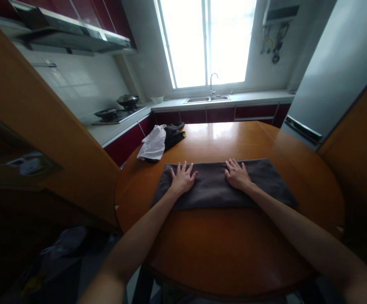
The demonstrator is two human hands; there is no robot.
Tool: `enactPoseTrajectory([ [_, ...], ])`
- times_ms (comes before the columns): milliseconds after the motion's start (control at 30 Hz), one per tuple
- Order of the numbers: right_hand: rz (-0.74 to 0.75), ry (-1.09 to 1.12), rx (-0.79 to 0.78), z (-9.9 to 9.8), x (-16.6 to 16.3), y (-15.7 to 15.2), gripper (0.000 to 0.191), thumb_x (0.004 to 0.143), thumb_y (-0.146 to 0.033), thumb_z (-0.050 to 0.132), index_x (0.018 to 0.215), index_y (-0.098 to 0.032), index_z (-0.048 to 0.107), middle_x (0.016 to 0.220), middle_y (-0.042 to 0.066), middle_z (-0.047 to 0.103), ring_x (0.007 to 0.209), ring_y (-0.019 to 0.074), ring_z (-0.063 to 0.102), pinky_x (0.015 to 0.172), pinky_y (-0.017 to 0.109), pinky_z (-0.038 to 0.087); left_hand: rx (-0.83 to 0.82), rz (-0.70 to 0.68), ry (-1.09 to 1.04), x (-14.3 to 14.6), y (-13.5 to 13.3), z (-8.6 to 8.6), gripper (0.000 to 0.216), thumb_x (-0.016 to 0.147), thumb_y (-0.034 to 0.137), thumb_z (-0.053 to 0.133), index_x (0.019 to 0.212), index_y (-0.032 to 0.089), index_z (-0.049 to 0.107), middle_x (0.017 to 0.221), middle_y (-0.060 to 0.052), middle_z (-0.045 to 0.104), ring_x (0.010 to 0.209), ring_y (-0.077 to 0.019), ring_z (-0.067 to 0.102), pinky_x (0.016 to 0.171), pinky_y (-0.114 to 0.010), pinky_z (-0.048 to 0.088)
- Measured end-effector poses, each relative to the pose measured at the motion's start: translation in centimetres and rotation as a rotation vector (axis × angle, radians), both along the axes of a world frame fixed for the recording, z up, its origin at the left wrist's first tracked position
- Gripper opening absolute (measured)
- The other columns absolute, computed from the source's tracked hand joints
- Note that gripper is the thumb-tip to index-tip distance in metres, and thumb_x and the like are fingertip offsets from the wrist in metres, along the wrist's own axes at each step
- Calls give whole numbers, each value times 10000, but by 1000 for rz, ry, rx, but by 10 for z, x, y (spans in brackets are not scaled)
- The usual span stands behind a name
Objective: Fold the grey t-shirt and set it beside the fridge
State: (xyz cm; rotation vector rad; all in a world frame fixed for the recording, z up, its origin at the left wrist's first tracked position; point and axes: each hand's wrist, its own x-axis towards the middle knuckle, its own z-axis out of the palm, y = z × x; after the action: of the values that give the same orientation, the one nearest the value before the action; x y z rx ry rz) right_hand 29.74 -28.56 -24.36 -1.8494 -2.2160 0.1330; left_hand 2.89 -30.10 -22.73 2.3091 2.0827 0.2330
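Note:
A dark grey cloth (211,185), folded into a long flat rectangle, lies across the wooden table (227,249). Resting flat on its left part is my left hand (182,178), fingers spread and pointing away from me. My right hand (237,175) presses on the cloth right of its middle, also with outstretched fingers. Neither hand grips anything. What kind of cloth or garment it is, I cannot tell.
White clothing (153,143) and black clothing (173,134) lie in a heap at the table's far left. Beyond are a stove (120,115) with pans, a sink (199,100) under the window, and a fridge (338,71) at right.

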Motion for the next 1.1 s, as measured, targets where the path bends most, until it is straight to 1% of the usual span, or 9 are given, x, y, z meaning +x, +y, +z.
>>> enactPoseTrajectory([
  [167,4,6,4,-1,0,0,591,1024,-351,309,1561,-114,377,1656,128,286,1543,250,210,1238,548,119,-49,5,2,-5,4,-7,697,1015,641,233,1618,290,259,1703,-74,137,1559,-383,87,1166,-736,115],
  [333,10,32,9,-3,1,2,580,1023,-361,336,1550,-125,396,1651,134,298,1538,258,223,1232,566,127,-28,7,-11,-4,3,-7,683,1017,635,239,1605,293,302,1697,-74,172,1555,-392,108,1162,-738,138],
  [500,-7,97,56,1,7,4,541,1029,-370,341,1515,-165,459,1641,136,326,1526,264,253,1221,568,156,112,78,-48,-10,8,-3,656,1040,556,276,1605,224,309,1669,-127,260,1550,-320,195,1226,-586,182],
  [567,-37,92,93,3,14,5,548,1034,-388,326,1519,-166,455,1645,139,315,1529,271,241,1222,577,136,125,132,-44,-16,12,-2,654,1042,539,283,1605,209,311,1662,-139,275,1546,-327,205,1230,-572,181],
  [633,-92,73,92,4,23,5,577,1041,-417,303,1542,-156,417,1658,145,281,1541,282,199,1219,600,111,85,160,-22,-21,14,-4,651,1039,541,282,1595,207,341,1657,-141,288,1543,-339,209,1231,-573,173],
  [800,-203,59,-80,4,48,7,652,1044,-502,258,1593,-156,326,1686,159,174,1559,330,96,1192,671,101,12,154,30,-24,14,-6,668,1034,572,261,1586,211,365,1661,-130,281,1546,-335,200,1240,-548,160],
  [933,-259,135,-53,9,68,10,672,1041,-514,284,1593,-132,322,1684,178,161,1560,328,96,1198,656,73,2,156,29,-23,13,-4,666,1036,570,263,1585,206,367,1661,-134,279,1547,-332,198,1243,-540,156],
  [1033,-300,177,-14,12,79,12,678,1045,-501,289,1587,-96,327,1674,210,170,1556,348,108,1195,653,69,45,153,24,-21,10,1,655,1037,550,286,1581,196,373,1655,-137,294,1544,-332,208,1238,-538,183],
  [1100,-316,192,12,14,81,13,674,1049,-491,291,1585,-85,331,1670,225,171,1554,358,110,1193,650,68,139,136,26,-18,7,6,646,1036,516,324,1590,185,351,1664,-137,272,1552,-331,179,1240,-533,186],
])
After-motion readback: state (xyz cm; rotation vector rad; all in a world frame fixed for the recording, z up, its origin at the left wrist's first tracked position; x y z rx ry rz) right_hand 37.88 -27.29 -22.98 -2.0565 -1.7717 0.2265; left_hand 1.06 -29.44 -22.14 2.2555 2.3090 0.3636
